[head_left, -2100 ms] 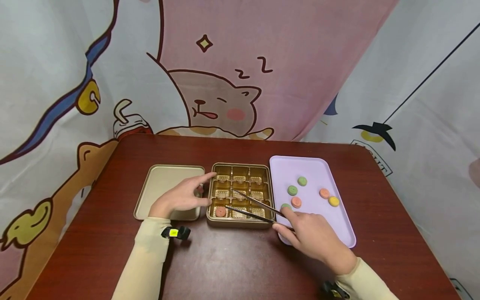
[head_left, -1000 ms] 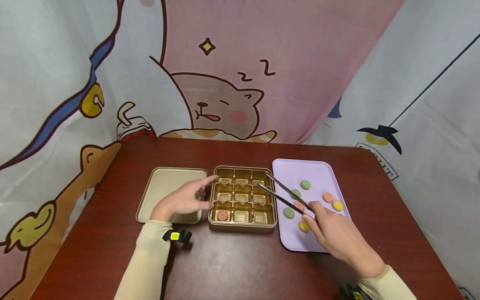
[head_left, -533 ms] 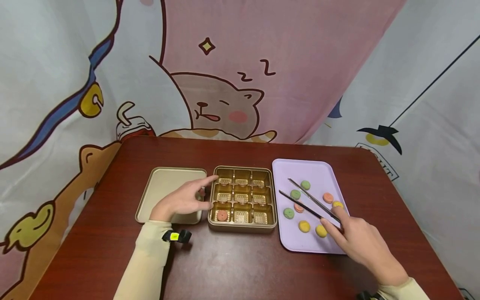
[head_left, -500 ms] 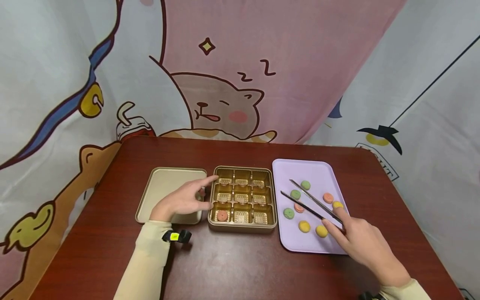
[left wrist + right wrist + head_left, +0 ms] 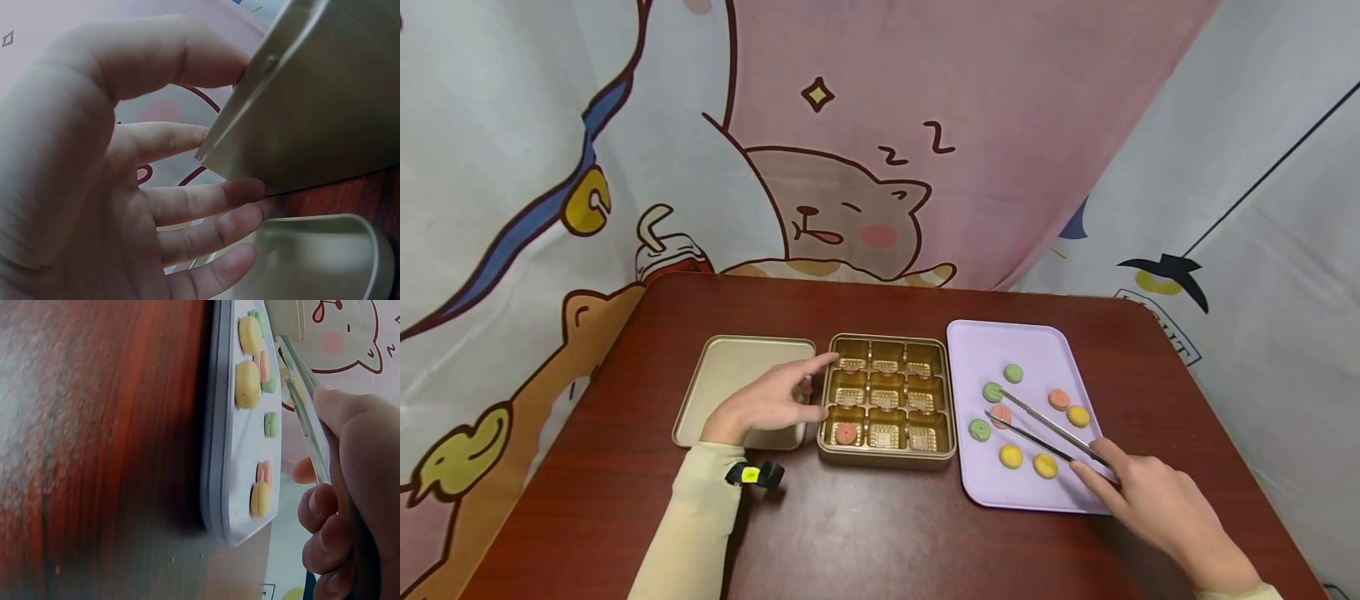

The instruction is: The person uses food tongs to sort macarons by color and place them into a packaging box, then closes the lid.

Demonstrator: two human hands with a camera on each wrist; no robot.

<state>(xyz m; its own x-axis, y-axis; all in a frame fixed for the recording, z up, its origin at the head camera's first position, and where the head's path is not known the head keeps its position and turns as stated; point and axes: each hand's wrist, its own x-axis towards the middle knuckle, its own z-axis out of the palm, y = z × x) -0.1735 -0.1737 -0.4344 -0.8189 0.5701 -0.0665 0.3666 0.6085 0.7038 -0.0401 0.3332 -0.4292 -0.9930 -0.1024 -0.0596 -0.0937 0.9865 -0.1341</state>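
Observation:
My right hand (image 5: pixel 1165 504) holds black metal tongs (image 5: pixel 1052 427) whose two arms stand apart. Their tips are over the lilac tray (image 5: pixel 1007 337), by a pink macaron (image 5: pixel 1002 416) and a green macaron (image 5: pixel 992 392); nothing is visibly pinched between them. Other macarons on the tray are green, pink and yellow (image 5: pixel 1011 456). My left hand (image 5: pixel 767 400) touches the left side of a gold box (image 5: pixel 887 458) with thumb and index finger, the other fingers spread. Another pink macaron (image 5: pixel 846 433) lies in the box's front left compartment; the other compartments hold nothing.
A flat gold lid (image 5: pixel 722 375) lies left of the box, partly under my left hand. All of it stands on a dark red-brown table (image 5: pixel 865 533). Behind hangs a curtain (image 5: pixel 1000 125) printed with cartoon animals.
My right hand has drawn the tongs rightward from above the box to above the tray, and their tips have come nearer the macarons. My left hand stays at the box.

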